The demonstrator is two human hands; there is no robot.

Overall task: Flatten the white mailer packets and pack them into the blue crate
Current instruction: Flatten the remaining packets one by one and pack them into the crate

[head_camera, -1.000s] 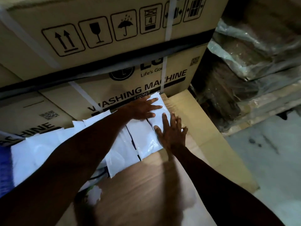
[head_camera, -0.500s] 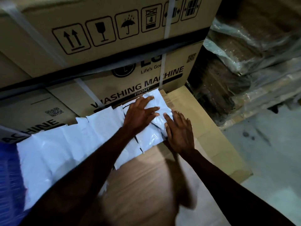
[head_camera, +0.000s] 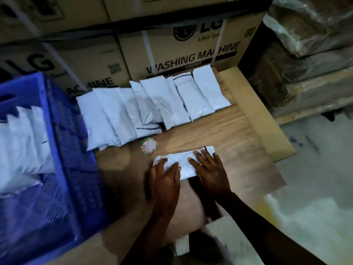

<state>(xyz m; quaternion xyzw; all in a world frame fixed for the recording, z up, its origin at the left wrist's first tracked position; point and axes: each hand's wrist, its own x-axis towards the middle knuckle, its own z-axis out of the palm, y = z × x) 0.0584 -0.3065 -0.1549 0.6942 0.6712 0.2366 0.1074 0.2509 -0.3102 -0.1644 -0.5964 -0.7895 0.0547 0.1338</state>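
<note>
From the head view, the blue crate (head_camera: 63, 150) stands at the left on the desk (head_camera: 219, 131), and several white packets (head_camera: 21, 146) lean in a row inside it, their tops jagged against the far wall. Just beside the crate's right wall a second row of packets (head_camera: 152, 104) lies overlapped on the desk, running back to the washing machine cartons (head_camera: 191, 54). Nearer, one packet (head_camera: 183, 161) lies flat and crosswise on the wood, well apart from the crate. Both hands rest on it: the left hand (head_camera: 166, 180) covers its left end, the right hand (head_camera: 210, 171) its right end, fingers (head_camera: 202, 155) straight and spread, pressing down rather than gripping anything. A small crumpled wrapper (head_camera: 148, 145) sits between this packet and the row. Plastic-wrapped bundles (head_camera: 309, 35) are stacked at the right.
</note>
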